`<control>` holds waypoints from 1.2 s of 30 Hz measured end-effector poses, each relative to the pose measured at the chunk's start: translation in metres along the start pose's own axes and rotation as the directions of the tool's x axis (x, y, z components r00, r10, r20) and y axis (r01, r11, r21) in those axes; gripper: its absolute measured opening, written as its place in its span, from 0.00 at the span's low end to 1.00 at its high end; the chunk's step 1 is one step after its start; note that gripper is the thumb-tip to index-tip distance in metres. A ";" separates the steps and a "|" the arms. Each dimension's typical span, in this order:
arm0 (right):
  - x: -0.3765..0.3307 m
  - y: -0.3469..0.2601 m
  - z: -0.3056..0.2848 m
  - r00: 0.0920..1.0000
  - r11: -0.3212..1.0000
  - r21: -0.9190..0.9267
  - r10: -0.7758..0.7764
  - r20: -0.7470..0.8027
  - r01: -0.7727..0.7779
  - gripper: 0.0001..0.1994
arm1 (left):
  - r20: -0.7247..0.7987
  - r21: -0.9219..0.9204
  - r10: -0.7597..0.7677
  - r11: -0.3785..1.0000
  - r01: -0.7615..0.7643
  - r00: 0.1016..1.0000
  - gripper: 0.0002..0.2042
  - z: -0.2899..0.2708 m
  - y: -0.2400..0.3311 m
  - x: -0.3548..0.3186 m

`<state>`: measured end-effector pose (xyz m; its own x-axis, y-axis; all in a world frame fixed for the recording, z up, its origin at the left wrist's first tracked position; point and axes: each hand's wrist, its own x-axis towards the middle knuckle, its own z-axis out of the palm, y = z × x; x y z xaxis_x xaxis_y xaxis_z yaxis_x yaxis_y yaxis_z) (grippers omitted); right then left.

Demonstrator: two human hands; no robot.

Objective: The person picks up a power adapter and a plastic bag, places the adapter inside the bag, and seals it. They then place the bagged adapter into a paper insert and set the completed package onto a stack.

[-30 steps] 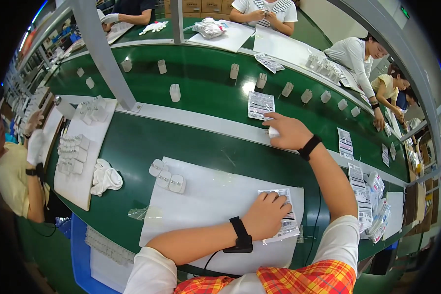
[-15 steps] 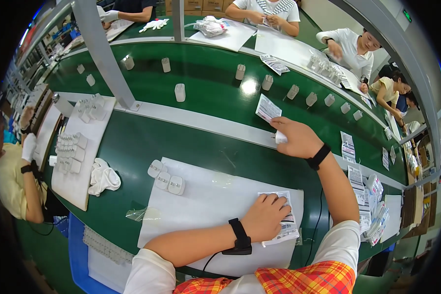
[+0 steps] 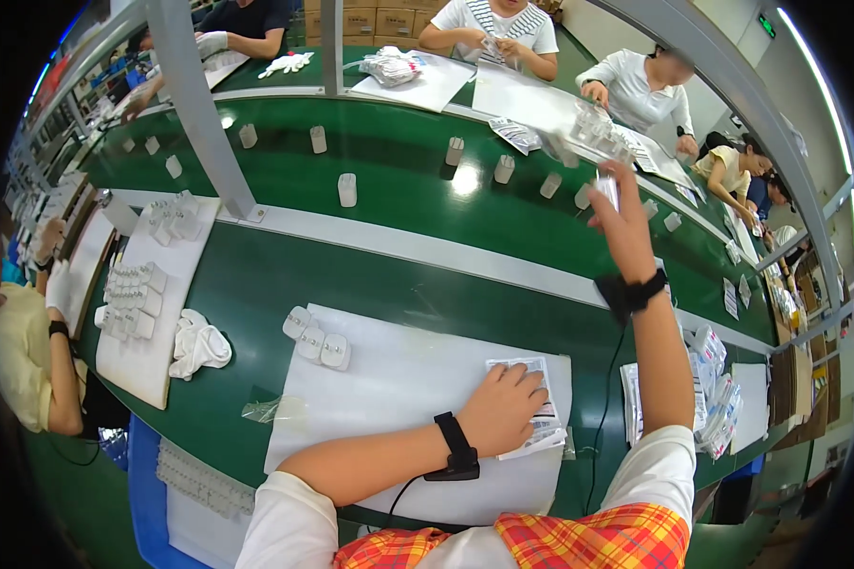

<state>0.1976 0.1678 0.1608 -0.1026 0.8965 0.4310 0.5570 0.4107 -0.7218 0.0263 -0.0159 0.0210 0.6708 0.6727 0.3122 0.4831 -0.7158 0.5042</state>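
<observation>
My left hand (image 3: 505, 408) lies flat on a small stack of printed leaflets (image 3: 539, 422) at the right end of a white sheet (image 3: 408, 398) on the green bench. My right hand (image 3: 624, 223) is raised over the green conveyor belt (image 3: 417, 199), and its fingers pinch a small white item (image 3: 608, 190). Both wrists wear a black band. Three white plug adapters (image 3: 316, 341) lie in a row at the sheet's left corner.
White adapters stand spaced along the conveyor. A grey post (image 3: 204, 114) rises at the left. A crumpled white cloth (image 3: 199, 343) and trays of adapters (image 3: 138, 294) lie on the left. Bagged packets (image 3: 712, 389) pile at my right. Other people work across the belt.
My right hand has lifted off the bench edge and swung up and to the right over the belt, carrying a small white item. My left hand stays on the leaflets.
</observation>
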 end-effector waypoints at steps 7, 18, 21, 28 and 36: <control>-0.154 -0.010 -0.015 0.823 0.598 0.567 0.373 0.429 -0.567 0.22 | -0.044 0.124 0.068 0.990 -0.062 0.997 0.21 0.024 0.004 -0.006; -0.260 -0.030 -0.026 0.936 0.947 -0.310 0.028 0.350 0.088 0.29 | 0.051 -0.076 -0.046 0.996 0.049 0.998 0.22 0.010 -0.008 0.003; -0.271 -0.036 -0.014 0.926 0.953 -0.290 0.028 0.376 0.089 0.27 | 0.027 -0.150 -0.089 0.984 0.092 0.996 0.23 0.008 -0.007 0.002; -0.269 -0.005 -0.001 0.976 0.909 -0.415 0.065 0.206 0.027 0.23 | 0.156 0.122 -0.164 0.982 0.145 0.974 0.23 -0.011 0.028 0.005; -0.240 -0.001 -0.002 0.890 0.959 -0.059 0.280 0.360 -0.278 0.15 | -0.022 0.000 -0.065 0.998 0.065 0.998 0.32 0.002 -0.003 -0.001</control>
<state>0.2234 -0.0484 0.0597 -0.2324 0.9725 -0.0139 0.6110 0.1349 -0.7800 0.0252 -0.0150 0.0174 0.6255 0.7219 0.2959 0.5261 -0.6703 0.5234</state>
